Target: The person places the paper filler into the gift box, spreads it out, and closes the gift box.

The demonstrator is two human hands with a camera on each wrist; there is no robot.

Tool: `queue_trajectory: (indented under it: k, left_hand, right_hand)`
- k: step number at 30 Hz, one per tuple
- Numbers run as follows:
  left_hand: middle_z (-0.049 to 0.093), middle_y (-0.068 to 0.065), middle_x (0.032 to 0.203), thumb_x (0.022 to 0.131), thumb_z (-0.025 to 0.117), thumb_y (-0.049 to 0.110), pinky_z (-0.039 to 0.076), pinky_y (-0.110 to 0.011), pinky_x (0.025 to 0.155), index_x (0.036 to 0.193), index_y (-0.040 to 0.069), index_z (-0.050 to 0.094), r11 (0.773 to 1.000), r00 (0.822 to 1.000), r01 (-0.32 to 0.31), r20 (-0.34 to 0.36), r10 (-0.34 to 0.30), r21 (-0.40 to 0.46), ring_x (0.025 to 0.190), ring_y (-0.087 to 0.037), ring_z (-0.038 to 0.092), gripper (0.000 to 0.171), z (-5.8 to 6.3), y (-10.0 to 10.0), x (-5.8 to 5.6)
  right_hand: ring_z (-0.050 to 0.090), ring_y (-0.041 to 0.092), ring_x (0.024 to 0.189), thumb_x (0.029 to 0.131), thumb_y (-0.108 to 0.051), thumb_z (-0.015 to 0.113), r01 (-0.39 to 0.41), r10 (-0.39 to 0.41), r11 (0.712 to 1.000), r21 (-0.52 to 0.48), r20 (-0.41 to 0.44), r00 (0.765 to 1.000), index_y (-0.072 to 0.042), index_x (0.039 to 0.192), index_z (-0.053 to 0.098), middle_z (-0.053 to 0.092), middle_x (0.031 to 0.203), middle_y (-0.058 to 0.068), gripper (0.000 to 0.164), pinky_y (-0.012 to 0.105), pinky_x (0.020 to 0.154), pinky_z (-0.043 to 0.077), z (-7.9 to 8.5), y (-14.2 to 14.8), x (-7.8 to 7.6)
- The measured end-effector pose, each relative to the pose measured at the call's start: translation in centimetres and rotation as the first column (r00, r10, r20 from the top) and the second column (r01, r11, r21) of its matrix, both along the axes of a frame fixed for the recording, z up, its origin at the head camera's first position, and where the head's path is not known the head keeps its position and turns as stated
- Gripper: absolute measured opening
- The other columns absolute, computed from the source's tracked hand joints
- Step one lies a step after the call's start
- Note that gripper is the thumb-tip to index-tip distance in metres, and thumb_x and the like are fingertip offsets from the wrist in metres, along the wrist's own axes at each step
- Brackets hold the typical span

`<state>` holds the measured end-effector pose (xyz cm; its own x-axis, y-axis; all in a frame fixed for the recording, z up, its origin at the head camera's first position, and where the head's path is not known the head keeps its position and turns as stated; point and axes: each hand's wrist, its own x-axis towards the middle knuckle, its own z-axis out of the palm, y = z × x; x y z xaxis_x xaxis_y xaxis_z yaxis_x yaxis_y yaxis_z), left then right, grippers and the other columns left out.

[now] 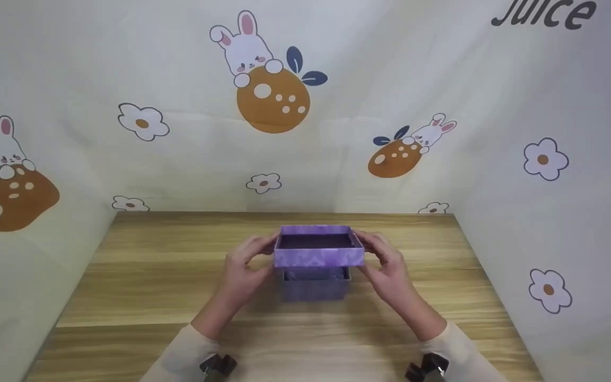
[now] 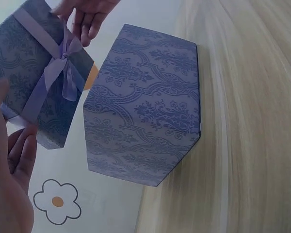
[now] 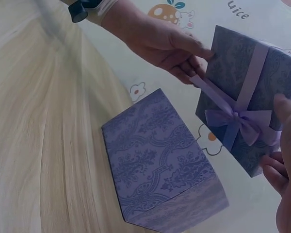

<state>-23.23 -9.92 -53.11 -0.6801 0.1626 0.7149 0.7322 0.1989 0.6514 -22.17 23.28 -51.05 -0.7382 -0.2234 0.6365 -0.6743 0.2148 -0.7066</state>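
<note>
Both hands hold a purple patterned gift-box lid (image 1: pixel 319 258) by its two short ends, raised above the box base. My left hand (image 1: pixel 243 268) grips the left end and my right hand (image 1: pixel 390 265) the right end, thumbs toward me. Turned over, the lid shows its dark hollow inside to the head view. From below, both wrist views show its ribboned face, with a lilac ribbon bow (image 3: pixel 237 119) tied on it. The open-topped box base (image 1: pixel 315 289) stands on the table just under the lid, its back part hidden by it.
The wood-grain table (image 1: pixel 151 276) extends around the box on all sides. A pale cloth (image 1: pixel 194 159) printed with rabbits, oranges and flowers hangs behind the table and along both sides.
</note>
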Motion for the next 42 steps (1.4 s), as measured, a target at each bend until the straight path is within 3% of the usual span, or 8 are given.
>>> queue_trajectory:
  k: [6,14,20,25,29,33,38,42]
  left_hand:
    - [0.077,-0.007,0.131,0.091,0.09,0.001,0.061,-0.028,0.1,0.135,0.003,0.079,0.998,0.999,-0.033,0.019,0.032,0.057,0.109,-0.024,0.077,0.045,0.5,0.6,0.0]
    - [0.079,-0.006,0.132,0.091,0.088,0.0,0.059,-0.031,0.106,0.135,0.003,0.079,0.993,0.995,-0.089,0.061,0.084,0.074,0.117,-0.026,0.077,0.045,0.4,0.8,0.2]
    - [0.079,-0.012,0.131,0.091,0.087,-0.005,0.068,-0.036,0.086,0.137,-0.001,0.076,0.989,0.996,-0.034,0.082,0.023,0.142,0.103,-0.025,0.081,0.048,0.4,1.0,0.2]
    - [0.075,-0.017,0.138,0.087,0.09,-0.006,0.068,-0.031,0.077,0.14,-0.001,0.074,0.987,0.994,-0.073,0.087,0.061,0.145,0.09,-0.023,0.082,0.056,0.4,1.4,0.5]
    - [0.065,-0.014,0.154,0.09,0.089,-0.003,0.068,-0.033,0.075,0.149,0.003,0.068,0.986,0.992,-0.048,0.122,0.029,0.16,0.081,-0.022,0.08,0.063,0.4,1.4,0.7]
    - [0.057,-0.005,0.163,0.095,0.087,0.007,0.069,-0.035,0.074,0.155,0.013,0.065,0.989,0.984,-0.03,0.177,0.004,0.143,0.075,-0.018,0.077,0.064,0.4,1.2,0.7]
    - [0.052,-0.003,0.168,0.099,0.086,0.014,0.069,-0.035,0.075,0.161,0.018,0.058,0.997,0.977,0.006,0.212,-0.022,0.077,0.077,-0.016,0.075,0.069,0.5,0.6,0.8]
    - [0.038,-0.006,0.178,0.098,0.087,0.029,0.069,-0.037,0.079,0.173,0.022,0.041,0.998,0.972,0.058,0.228,-0.049,-0.03,0.095,-0.018,0.075,0.088,0.5,0.1,0.8]
  right_hand:
    - [0.071,0.016,0.111,0.096,0.014,0.076,0.042,-0.041,0.998,-0.041,0.004,0.999,0.005,0.132,0.075,0.073,0.119,0.016,0.038,0.027,0.099,0.061,-0.2,-0.5,-0.3]
    - [0.071,0.017,0.112,0.095,0.013,0.078,0.067,-0.061,0.991,-0.113,0.055,0.997,0.004,0.125,0.079,0.074,0.117,0.013,0.032,0.031,0.103,0.061,-0.2,-1.0,-0.4]
    - [0.073,0.016,0.102,0.099,0.009,0.076,0.104,-0.079,0.984,-0.144,0.169,0.983,0.008,0.124,0.076,0.077,0.111,0.011,0.025,0.026,0.095,0.062,0.1,-1.1,-0.2]
    - [0.076,0.015,0.09,0.098,0.011,0.075,0.093,-0.076,0.986,-0.137,0.123,0.989,0.009,0.139,0.069,0.075,0.119,0.009,0.041,0.024,0.085,0.063,0.0,-1.2,-0.2]
    - [0.076,0.016,0.081,0.097,0.016,0.074,0.071,-0.068,0.993,-0.097,0.026,0.997,0.006,0.15,0.063,0.068,0.145,0.014,0.056,0.025,0.081,0.064,-0.2,-1.2,-0.5]
    - [0.073,0.015,0.076,0.097,0.017,0.074,0.073,-0.073,0.994,-0.079,0.002,0.997,0.005,0.151,0.064,0.063,0.154,0.021,0.057,0.022,0.075,0.063,-0.3,-1.2,-0.6]
    - [0.073,0.015,0.078,0.099,0.008,0.077,0.019,-0.018,0.999,-0.035,0.019,1.0,0.004,0.155,0.06,0.066,0.151,0.022,0.059,0.023,0.074,0.062,-0.3,-0.7,-0.4]
    - [0.068,0.022,0.086,0.1,-0.027,0.085,-0.129,0.129,0.991,0.026,0.014,0.992,0.005,0.165,0.044,0.069,0.125,0.019,0.084,0.028,0.081,0.061,-0.3,-0.2,-0.5]
